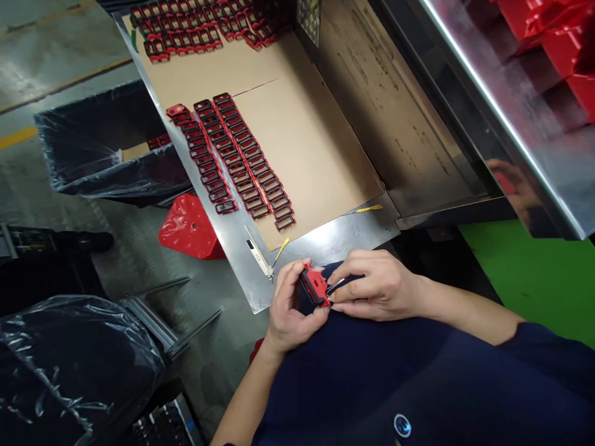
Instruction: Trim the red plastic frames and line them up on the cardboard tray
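Close to my body, my left hand (295,310) grips a red and black plastic frame part (315,285) by its ends, thumb below and fingers above. From the other side my right hand (376,286) pinches a thin metal-bladed tool (335,286), its tip against or very near the part's edge. The tool's handle is hidden in the fingers, so its exact kind does not show. Past my left hand, a white tool with a small dark display (258,253) lies on the metal table edge, with a yellow-handled pick (281,249) beside it.
Rows of similar red and black frames (246,148) lie on the cardboard sheet (307,130), with more (186,28) at its far end. Another yellow pick (369,209) rests near the right corner. A metal machine edge (506,105) overhangs at right; a plastic-lined bin (106,142) and red stool (190,229) stand left.
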### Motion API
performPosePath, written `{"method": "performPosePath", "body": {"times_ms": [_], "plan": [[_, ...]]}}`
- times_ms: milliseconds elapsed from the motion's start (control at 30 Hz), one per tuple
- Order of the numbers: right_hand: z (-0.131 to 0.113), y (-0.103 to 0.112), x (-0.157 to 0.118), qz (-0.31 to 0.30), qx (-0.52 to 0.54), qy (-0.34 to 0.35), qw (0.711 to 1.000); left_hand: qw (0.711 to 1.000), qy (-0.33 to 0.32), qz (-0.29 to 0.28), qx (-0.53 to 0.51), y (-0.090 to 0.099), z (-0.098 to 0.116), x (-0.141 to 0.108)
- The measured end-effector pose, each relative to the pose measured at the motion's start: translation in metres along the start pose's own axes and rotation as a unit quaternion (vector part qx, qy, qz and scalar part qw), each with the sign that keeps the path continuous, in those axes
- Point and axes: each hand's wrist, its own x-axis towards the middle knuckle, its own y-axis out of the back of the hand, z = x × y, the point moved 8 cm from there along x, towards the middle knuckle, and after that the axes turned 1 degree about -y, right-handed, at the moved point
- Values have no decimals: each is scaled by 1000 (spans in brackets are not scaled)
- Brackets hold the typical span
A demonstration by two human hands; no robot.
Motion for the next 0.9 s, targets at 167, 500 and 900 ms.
{"method": "performPosePath", "body": {"times_ms": [167, 500, 900], "plan": [[8, 2, -13, 41, 64, -7, 997, 995, -57, -18, 84, -4, 14, 5], [7, 4, -19, 65, 53, 11, 996, 995, -62, -7, 84, -7, 17, 3], [3, 4, -16, 52, 44, 24, 997, 991, -81, 0, 103, -8, 21, 2]]}}
